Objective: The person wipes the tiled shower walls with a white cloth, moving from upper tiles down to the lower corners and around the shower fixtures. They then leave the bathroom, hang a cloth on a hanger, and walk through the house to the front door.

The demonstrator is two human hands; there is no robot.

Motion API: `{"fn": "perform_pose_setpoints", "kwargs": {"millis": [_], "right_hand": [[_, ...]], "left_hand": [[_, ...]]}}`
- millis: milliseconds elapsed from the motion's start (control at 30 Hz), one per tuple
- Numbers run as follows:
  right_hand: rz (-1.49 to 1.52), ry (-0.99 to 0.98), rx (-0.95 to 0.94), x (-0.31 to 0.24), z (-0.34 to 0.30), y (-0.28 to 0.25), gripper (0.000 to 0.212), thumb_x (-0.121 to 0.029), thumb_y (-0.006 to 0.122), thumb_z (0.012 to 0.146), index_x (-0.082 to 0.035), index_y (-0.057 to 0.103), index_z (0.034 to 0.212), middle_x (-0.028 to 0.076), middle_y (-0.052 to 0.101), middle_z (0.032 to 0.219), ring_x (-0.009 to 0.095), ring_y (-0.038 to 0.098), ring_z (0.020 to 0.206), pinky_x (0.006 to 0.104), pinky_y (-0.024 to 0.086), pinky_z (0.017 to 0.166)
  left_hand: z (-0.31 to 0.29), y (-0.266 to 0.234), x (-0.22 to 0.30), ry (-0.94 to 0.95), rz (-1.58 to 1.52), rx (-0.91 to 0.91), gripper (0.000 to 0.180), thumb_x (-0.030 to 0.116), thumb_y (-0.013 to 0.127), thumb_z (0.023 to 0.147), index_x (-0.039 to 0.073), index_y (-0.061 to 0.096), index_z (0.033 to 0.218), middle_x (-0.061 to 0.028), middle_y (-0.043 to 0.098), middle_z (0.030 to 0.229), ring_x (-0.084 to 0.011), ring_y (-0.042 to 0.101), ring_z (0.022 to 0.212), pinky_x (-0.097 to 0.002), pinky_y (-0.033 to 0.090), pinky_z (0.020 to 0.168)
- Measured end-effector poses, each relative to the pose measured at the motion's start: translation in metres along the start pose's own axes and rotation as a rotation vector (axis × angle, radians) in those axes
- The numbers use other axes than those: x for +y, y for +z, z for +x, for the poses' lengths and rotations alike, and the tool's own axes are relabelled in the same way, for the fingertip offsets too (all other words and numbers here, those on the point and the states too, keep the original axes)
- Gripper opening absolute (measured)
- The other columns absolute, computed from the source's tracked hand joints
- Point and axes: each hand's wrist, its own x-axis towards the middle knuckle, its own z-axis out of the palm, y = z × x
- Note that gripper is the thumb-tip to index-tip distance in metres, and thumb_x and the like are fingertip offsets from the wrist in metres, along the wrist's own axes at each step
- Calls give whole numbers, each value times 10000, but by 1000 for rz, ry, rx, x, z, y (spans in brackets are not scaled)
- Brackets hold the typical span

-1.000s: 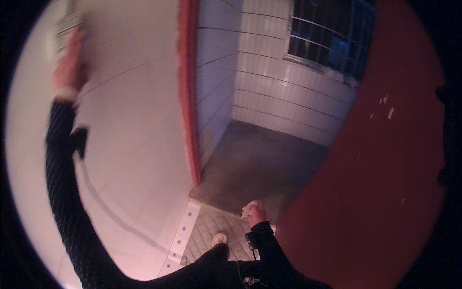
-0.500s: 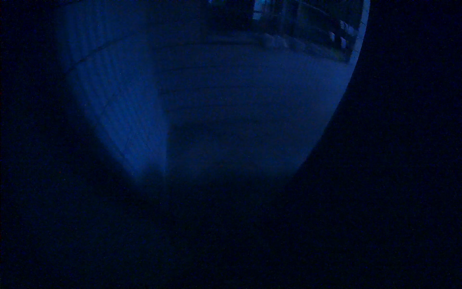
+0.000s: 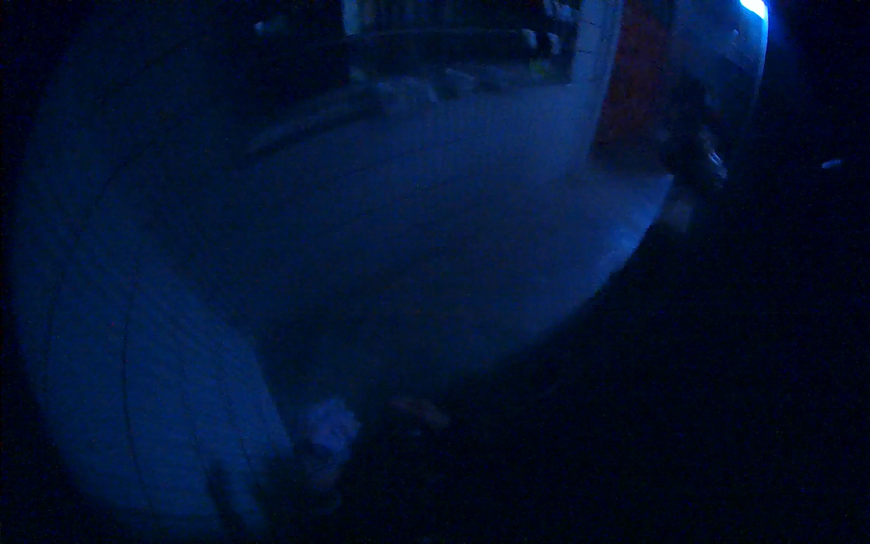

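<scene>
Hands are obscured by darkness; their pose, opening and hold cannot be told. A pale crumpled item (image 3: 332,424) is seen low, left of centre, near a faint reddish shape (image 3: 420,412).

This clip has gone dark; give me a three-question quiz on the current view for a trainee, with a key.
1. True or false: the reddish surface shows higher in the picture than the pale crumpled lump.
2. Where does the bright blue-white light show? A) lower left B) centre C) upper right
3. Does the view settle whether a hand grips the pale crumpled lump?

Key:
1. True.
2. C.
3. No; it is too dark around the lump to tell.
</scene>
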Motion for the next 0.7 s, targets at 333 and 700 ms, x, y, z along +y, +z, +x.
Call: {"fn": "perform_pose_setpoints", "kwargs": {"millis": [333,700], "right_hand": [[-212,-155,244,-110,-14,35,185,-113,578,916,-67,623,1089,108,636,971,224,642,850,391,572,680],[-467,-305,489,-172,-163,42,176,-113,576,922,-56,646,1073,117,648,991,208,639,882,380,570,695]], "left_hand": [[164,46,94,80,-61,-498,540,172,511,875,168,343,1388,-41,451,1377,-284,608,1008,-423,505,874],[165,81,277,419,-262,-1034,469,227,489,909,142,386,1358,-43,486,1336,-263,594,1033,-418,488,903]]}}
